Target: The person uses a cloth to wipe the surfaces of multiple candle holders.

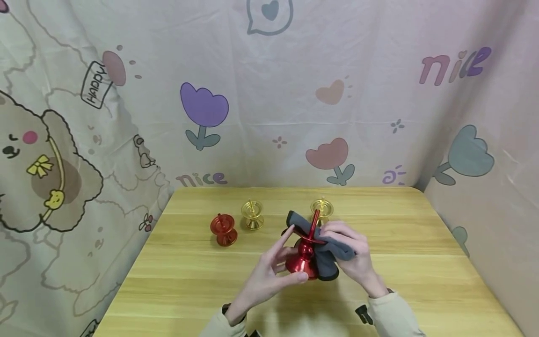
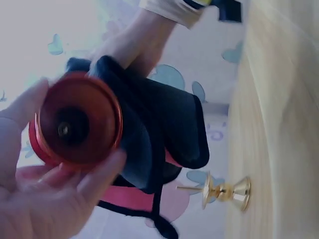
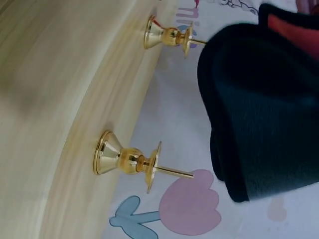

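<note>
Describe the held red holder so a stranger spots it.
Over the wooden table, find the left hand. It holds a shiny red spiked holder, a grey cloth against it. Unlike the other red holder, standing on the table, this one is raised.

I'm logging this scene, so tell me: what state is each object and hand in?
Held red candle holder, lifted, spike bare
Grey cloth, folded over, partly behind the held holder
Left hand, holding that holder by its base
Right hand, gripping the cloth
Other red candle holder, upright, no candle
Left gold candle holder, upright, spike bare
Right gold candle holder, upright, spike bare
</note>
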Tool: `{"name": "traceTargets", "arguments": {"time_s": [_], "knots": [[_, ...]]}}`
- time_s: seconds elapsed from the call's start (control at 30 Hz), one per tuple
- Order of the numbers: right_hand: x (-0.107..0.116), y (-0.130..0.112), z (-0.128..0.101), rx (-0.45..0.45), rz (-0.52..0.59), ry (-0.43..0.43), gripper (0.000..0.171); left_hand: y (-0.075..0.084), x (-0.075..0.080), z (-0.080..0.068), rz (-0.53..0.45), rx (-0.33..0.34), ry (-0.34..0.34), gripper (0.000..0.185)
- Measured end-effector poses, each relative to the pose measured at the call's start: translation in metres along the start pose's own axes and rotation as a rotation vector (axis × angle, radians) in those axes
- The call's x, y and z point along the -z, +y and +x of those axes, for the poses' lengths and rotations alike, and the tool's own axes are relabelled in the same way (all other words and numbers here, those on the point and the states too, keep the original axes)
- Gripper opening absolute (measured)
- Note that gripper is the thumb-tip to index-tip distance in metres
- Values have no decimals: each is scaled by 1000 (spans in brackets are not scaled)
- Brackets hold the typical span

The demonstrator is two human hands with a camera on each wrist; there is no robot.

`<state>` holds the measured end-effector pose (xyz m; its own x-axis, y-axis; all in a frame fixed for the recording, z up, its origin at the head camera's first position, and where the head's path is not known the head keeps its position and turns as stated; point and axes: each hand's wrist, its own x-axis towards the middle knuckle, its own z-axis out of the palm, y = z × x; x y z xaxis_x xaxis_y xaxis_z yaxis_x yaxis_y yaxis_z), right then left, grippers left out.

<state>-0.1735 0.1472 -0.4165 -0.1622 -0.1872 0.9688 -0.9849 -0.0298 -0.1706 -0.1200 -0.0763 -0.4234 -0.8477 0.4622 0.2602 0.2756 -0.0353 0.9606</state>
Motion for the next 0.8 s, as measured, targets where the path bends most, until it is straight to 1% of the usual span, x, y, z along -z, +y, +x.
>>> {"name": "traceTargets", "arguments": {"time_s": [0.07, 0.13, 0.2, 0.23, 0.27, 0.33, 0.4, 0.47, 0.53, 0.57, 0.63, 0.67, 0.73, 0.8], "knots": [[-1, -1, 2, 29, -98, 11, 14, 0, -4, 1, 115, -53, 31, 105], [-3, -2, 3, 49, -184, 10, 17, -2, -6, 2, 227, -117, 81, 109], [-4, -3, 3, 55, -238, 4, 18, -3, -8, 3, 301, -174, 127, 109], [-5, -4, 3, 53, -254, 2, 19, -4, -8, 3, 318, -195, 144, 108], [-5, -4, 4, 51, -261, 3, 19, -4, -7, 3, 313, -199, 155, 105], [-6, -4, 3, 38, -249, -1, 19, -5, -4, 3, 246, -185, 143, 101], [-5, -4, 3, 17, -197, -3, 18, -4, -1, 2, 128, -150, 92, 99], [-5, -2, 2, -6, -114, -5, 18, -4, 3, 1, -8, -97, 30, 98], [-4, -1, 2, -17, -42, -7, 19, -4, 6, 1, -89, -63, -25, 97], [-4, 0, 3, -16, -24, -5, 19, -5, 7, 1, -101, -50, -40, 96], [-3, 1, 3, -1, -21, 4, 18, -5, 6, 1, -69, -41, -42, 96], [-3, 1, 3, 12, -45, 11, 17, -5, 5, 1, -29, -46, -28, 96], [-4, 1, 3, 35, -105, 29, 16, -6, 2, 2, 76, -67, 19, 100], [-5, 0, 3, 52, -168, 45, 16, -7, -2, 2, 181, -107, 78, 103]]}}
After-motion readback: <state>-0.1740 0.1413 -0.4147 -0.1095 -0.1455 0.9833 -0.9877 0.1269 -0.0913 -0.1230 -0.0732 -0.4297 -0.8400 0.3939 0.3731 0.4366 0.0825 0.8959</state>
